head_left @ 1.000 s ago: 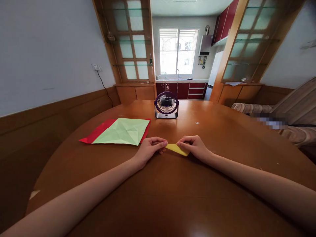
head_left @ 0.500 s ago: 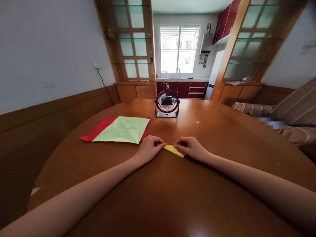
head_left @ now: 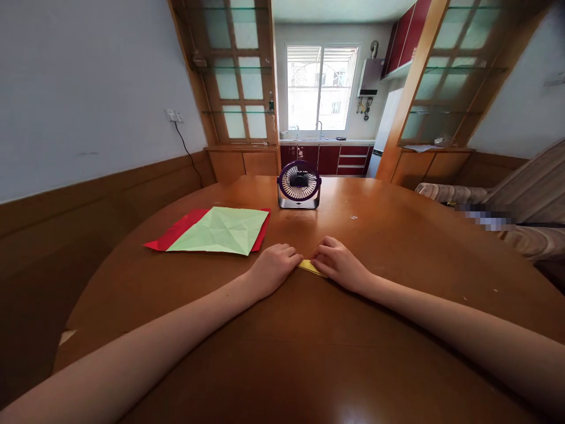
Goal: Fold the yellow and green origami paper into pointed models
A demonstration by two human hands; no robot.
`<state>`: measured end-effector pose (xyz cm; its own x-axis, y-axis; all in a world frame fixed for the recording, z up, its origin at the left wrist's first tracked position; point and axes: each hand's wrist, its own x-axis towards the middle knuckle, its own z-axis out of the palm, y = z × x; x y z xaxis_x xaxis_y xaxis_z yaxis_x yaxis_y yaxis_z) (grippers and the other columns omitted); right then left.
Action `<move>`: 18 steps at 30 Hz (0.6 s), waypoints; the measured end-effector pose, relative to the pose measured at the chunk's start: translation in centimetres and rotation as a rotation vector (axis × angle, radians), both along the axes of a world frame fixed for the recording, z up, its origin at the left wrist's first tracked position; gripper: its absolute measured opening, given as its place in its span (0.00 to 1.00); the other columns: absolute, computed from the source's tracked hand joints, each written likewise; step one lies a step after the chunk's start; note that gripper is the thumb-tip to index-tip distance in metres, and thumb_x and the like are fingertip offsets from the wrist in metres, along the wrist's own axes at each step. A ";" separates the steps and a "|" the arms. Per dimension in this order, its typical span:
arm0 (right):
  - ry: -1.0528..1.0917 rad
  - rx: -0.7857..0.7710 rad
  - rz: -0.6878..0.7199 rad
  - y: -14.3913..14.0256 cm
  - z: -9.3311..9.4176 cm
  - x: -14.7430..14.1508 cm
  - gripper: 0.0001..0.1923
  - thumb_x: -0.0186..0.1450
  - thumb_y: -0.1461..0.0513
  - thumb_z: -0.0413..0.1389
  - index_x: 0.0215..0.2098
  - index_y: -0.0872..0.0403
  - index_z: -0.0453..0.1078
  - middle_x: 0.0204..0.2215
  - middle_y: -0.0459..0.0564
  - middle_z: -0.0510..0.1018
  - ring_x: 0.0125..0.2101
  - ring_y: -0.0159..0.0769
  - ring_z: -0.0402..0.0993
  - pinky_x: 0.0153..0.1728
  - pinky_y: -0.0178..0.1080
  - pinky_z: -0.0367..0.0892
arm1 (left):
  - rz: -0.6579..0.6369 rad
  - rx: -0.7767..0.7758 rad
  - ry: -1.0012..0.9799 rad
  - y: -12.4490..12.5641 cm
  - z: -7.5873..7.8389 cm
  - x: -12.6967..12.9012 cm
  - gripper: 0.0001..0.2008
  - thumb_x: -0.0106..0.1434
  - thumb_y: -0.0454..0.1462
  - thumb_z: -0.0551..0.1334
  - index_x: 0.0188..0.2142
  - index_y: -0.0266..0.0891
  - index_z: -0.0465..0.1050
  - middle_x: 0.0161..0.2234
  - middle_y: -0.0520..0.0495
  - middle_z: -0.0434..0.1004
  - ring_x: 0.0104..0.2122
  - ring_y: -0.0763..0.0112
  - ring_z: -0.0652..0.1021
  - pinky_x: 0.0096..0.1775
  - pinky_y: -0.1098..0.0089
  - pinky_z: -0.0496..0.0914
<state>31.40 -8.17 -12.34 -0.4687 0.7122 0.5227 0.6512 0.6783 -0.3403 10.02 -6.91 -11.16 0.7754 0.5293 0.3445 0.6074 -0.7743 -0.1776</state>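
Left hand (head_left: pixel 273 268) and right hand (head_left: pixel 338 265) both press curled fingers onto the small folded yellow paper strip (head_left: pixel 309 268), which shows between their fingertips on the brown wooden table (head_left: pixel 309 353).

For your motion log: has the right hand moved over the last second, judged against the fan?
Yes. The right hand has slid left toward the left hand, covering more of the yellow paper; the fan barely shifts.

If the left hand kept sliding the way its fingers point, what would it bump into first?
The left hand points rightward across the yellow paper, so it would likely meet the right hand first; their fingertips are nearly together already, though it is hard to tell whether they touch.
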 end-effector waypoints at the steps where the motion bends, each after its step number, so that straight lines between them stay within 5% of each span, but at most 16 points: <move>1: -0.016 0.038 0.017 0.0 -0.1 0.0 0.05 0.66 0.64 0.55 0.36 0.56 0.73 0.35 0.52 0.72 0.36 0.37 0.69 0.40 0.41 0.67 | 0.003 0.023 0.049 -0.1 0.1 0.0 0.09 0.67 0.31 0.56 0.41 0.37 0.74 0.33 0.44 0.76 0.34 0.62 0.75 0.36 0.66 0.66; 6: -0.148 0.233 0.177 -0.1 -0.3 0.2 0.11 0.70 0.65 0.49 0.39 0.55 0.74 0.35 0.53 0.75 0.35 0.37 0.70 0.39 0.40 0.68 | 0.007 0.066 0.097 0.0 0.2 -0.2 0.08 0.67 0.30 0.55 0.41 0.36 0.73 0.32 0.46 0.76 0.32 0.63 0.76 0.33 0.67 0.67; 13: -0.311 0.305 0.273 -0.2 -0.1 0.8 0.16 0.69 0.70 0.46 0.47 0.56 0.73 0.35 0.53 0.76 0.33 0.36 0.70 0.36 0.37 0.69 | -0.071 0.045 -0.005 1.0 -0.7 -1.9 0.12 0.71 0.34 0.50 0.44 0.38 0.73 0.33 0.48 0.78 0.33 0.69 0.79 0.33 0.72 0.69; 18: -0.465 0.336 0.267 -0.2 0.0 0.9 0.19 0.68 0.71 0.44 0.52 0.60 0.70 0.32 0.53 0.73 0.31 0.37 0.68 0.36 0.38 0.69 | -0.144 -0.030 -0.006 0.1 -0.1 -3.2 0.16 0.67 0.33 0.51 0.52 0.40 0.71 0.47 0.47 0.78 0.40 0.68 0.80 0.38 0.71 0.72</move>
<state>32.34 -8.41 -12.30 -0.8397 0.3711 0.3964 0.4729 0.8586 0.1978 6.80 -6.77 -11.25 0.8423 0.4226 0.3345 0.4902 -0.8587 -0.1496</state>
